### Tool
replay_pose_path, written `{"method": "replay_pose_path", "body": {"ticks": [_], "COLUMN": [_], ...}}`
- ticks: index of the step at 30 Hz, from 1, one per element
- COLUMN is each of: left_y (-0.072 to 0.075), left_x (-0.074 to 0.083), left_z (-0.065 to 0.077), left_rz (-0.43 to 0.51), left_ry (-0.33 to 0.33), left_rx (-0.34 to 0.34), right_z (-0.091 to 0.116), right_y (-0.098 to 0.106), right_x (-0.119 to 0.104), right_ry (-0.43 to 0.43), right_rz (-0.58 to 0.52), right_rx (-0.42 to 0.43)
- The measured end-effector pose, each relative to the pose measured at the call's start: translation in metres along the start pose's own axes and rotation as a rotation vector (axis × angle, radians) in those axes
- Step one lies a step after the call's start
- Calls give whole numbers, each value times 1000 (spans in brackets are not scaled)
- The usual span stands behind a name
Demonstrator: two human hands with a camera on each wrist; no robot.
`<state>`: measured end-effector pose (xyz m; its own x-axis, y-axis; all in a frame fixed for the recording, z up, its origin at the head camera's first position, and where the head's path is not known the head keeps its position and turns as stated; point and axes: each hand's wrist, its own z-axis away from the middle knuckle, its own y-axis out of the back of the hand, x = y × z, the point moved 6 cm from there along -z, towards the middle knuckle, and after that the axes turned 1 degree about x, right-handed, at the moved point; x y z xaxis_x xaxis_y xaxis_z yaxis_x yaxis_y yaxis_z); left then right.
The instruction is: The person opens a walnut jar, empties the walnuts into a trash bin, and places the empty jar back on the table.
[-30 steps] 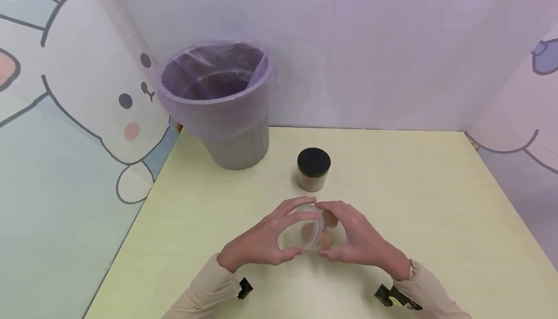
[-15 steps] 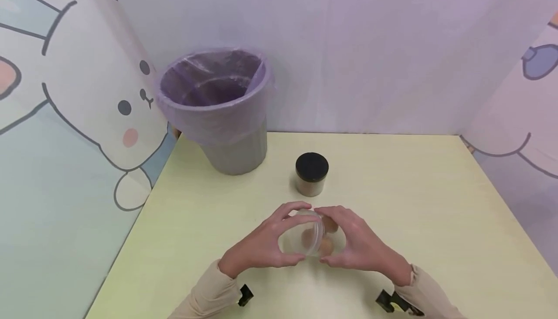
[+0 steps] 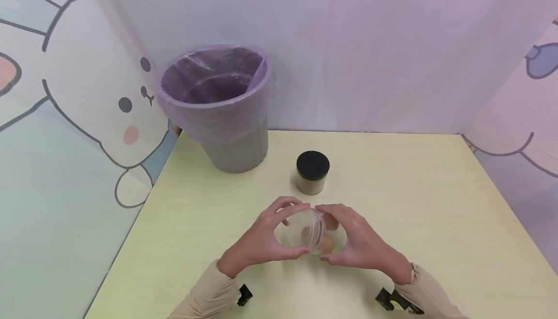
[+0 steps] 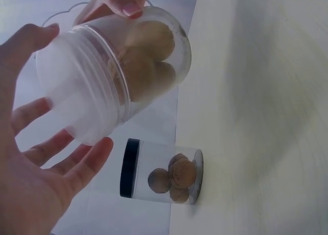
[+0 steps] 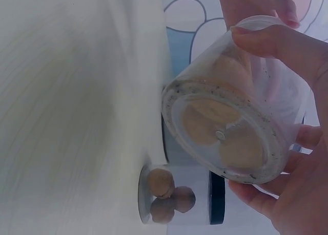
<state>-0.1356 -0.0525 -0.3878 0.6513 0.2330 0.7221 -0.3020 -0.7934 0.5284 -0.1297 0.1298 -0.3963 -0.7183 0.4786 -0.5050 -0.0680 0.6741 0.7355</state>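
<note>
A clear jar (image 5: 225, 99) with several brown, walnut-like balls (image 4: 136, 66) inside is held tilted on its side above the table. My right hand (image 3: 364, 241) grips its body, thumb on one side and fingers on the other; the speckled base shows in the right wrist view. Around the jar's frosted, translucent lid (image 4: 77, 91) curl the thumb and fingertips of my left hand (image 3: 259, 239). The lid sits at the jar's mouth, facing left in the head view. Just beyond both hands stands a second clear jar (image 3: 310, 185) with a black lid, holding similar balls.
A grey bin (image 3: 237, 147) lined with a purple bag stands at the table's back left. The pale yellow table (image 3: 414, 188) meets a plain wall at the back. Cartoon-printed panels (image 3: 78, 115) flank it.
My left fingers have shifted and spread on the lid, and its ridged edge shows more in the head view. My right hand keeps its grip on the jar. The head view has shifted slightly.
</note>
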Motion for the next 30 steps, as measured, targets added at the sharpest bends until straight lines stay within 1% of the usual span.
{"method": "replay_pose_path", "body": {"ticks": [2,5,9,12,17,25,30], "left_y": [1,3,6,9,15,22,24], "left_x": [0,-1,-2,-2,-4,-10,-15], "left_z": [0,1,2,2,4,12,15], "left_rz": [-6,-26,-64,-88,-122,-150,-165], "left_ry": [1,20,41,33,24,40,68], "left_rx": [9,19,35,51,67,90,86], "right_z": [0,1,1,1,-1,-1,-1], "right_y": [1,2,2,3,4,6,10], "right_x": [0,0,1,2,3,4,7], "right_ry": [2,8,-7,-10,18,-15,-14], "right_rz": [5,9,7,7,14,-1,24], "right_rx": [9,20,9,8,36,4,23]}}
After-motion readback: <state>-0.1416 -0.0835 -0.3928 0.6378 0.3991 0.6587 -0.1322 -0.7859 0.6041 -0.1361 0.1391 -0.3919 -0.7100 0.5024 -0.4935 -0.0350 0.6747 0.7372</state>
